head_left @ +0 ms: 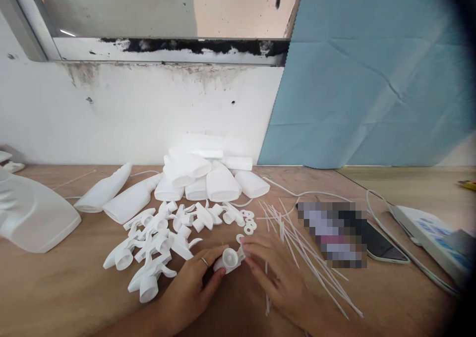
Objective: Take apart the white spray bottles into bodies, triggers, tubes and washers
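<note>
Head view: wooden table [67, 282], white bottles [223, 183] piled far centre, more at left. Heap of loose spray heads [162, 243] left of hands, thin white tubes [283, 233] scattered right. Left hand [191, 282] has thumb and fingers curled round one white spray head [230, 260], near centre; right hand [280, 272] nearly closed, fingertips pinching its right end. Small white rings [245, 232] lie just beyond.

White spray head [230, 259] and bottles [223, 184], brown tabletop [70, 282], plain blue cloth [353, 89]
</note>
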`<state>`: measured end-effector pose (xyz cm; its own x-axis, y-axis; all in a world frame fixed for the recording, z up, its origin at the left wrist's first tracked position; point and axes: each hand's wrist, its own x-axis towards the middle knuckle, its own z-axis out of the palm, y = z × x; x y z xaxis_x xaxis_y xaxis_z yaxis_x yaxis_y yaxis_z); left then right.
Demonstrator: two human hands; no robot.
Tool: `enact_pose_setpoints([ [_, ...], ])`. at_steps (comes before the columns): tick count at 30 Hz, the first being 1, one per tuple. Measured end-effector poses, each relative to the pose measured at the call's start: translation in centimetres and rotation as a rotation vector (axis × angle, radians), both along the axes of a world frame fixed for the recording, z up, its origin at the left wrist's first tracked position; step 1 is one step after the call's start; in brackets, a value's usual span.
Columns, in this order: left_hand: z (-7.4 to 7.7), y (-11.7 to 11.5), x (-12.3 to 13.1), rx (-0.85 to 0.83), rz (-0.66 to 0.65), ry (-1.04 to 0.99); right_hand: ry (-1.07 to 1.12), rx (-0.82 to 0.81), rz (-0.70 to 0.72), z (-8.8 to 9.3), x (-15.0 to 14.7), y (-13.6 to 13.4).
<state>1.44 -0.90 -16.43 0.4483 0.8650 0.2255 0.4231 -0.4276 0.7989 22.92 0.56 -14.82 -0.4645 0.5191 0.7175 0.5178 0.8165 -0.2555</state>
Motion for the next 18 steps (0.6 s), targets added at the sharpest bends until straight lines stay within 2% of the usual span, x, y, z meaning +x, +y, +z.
enact_pose_setpoints([
  [3, 0.2, 0.1, 0.1, -0.020, -0.001, -0.026, -0.240, -0.001, 0.097, -0.6, -0.8, 0.0],
  [6, 0.3, 0.3, 0.0, -0.058, 0.016, -0.046, -0.391, -0.049, 0.099, -1.0, -0.8, 0.1],
  [9, 0.2, 0.2, -0.1, -0.037, -0.010, -0.045, -0.400, -0.057, 0.102, -1.5, -0.3, 0.0],
  [14, -0.1, -0.1, -0.3, 0.036, -0.024, -0.023, -0.290, -0.103, 0.063, -1.8, 0.1, 0.1],
  [18, 0.3, -0.4, -0.3, 0.063, -0.032, 0.020, -0.315, -0.153, 0.090, -1.6, -0.1, 0.4],
])
